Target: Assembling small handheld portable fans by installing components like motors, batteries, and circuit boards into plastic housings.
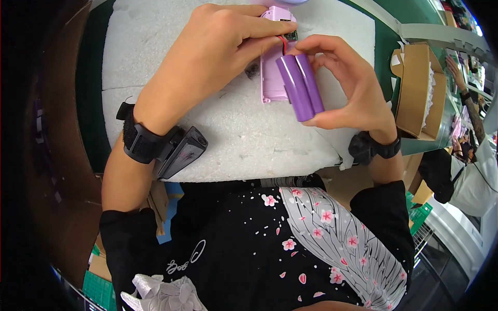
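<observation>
A pink plastic housing [273,85] lies open on the white foam slab, with a small green circuit board [292,36] at its far end. My left hand [218,52] grips that far end, index finger over the board and thumb tip by the red and black wires [284,45]. My right hand [353,85] is closed on a purple battery pack [301,88] made of two cylindrical cells side by side. The pack is tilted above the housing and partly covers it. The wires run from the pack's far end toward the board.
The white foam slab [228,150] lies on a green table surface [98,103]. A cardboard box [415,98] with white contents stands at the right, below a pale curved rail [441,32]. Beyond it, another person's arm [469,106] shows. A bluish round item [290,1] touches the top edge.
</observation>
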`<state>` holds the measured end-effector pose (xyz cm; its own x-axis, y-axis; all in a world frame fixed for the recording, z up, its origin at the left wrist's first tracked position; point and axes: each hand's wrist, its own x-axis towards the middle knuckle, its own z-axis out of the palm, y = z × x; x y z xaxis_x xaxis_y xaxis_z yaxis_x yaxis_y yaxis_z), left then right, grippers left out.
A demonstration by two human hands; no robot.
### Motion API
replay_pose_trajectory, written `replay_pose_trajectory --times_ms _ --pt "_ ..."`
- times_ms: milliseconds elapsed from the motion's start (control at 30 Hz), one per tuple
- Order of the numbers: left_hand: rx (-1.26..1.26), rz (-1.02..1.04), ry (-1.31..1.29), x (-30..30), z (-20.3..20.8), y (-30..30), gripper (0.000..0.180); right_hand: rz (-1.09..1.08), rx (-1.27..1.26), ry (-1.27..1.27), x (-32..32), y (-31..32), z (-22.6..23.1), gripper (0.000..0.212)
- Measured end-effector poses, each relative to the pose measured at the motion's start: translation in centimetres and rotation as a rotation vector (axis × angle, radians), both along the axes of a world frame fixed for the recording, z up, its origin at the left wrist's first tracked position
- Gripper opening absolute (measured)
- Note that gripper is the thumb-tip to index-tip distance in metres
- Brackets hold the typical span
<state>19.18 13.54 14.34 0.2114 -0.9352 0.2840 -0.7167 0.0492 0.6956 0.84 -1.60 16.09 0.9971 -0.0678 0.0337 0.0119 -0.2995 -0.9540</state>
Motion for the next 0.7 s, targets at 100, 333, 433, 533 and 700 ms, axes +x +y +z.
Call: replay_pose_trajectory --times_ms 100,333,433,533,700 --pt "0.004 0.003 0.028 -0.1 -0.2 -0.1 0.030 0.010 -0.227 0.098 -0.1 0.4 -0.2 0.076" --pt "0.013 -0.019 -0.019 0.4 -0.1 -0.1 0.031 -0.097 -0.507 -0.109 0.6 1.9 -0.5 0.061" --pt "0.036 -0.021 -0.025 0.5 0.2 -0.1 0.032 -0.111 -0.576 -0.118 0.5 2.4 0.0 0.057" --pt "-0.007 -0.051 -0.012 0.5 -0.1 -0.1 0.032 -0.140 -0.603 -0.101 0.2 2.7 -0.1 0.051" --pt "0.022 -0.062 0.080 0.3 -0.3 0.0 0.033 -0.155 -0.708 -0.224 -0.2 2.8 -1.0 0.044"
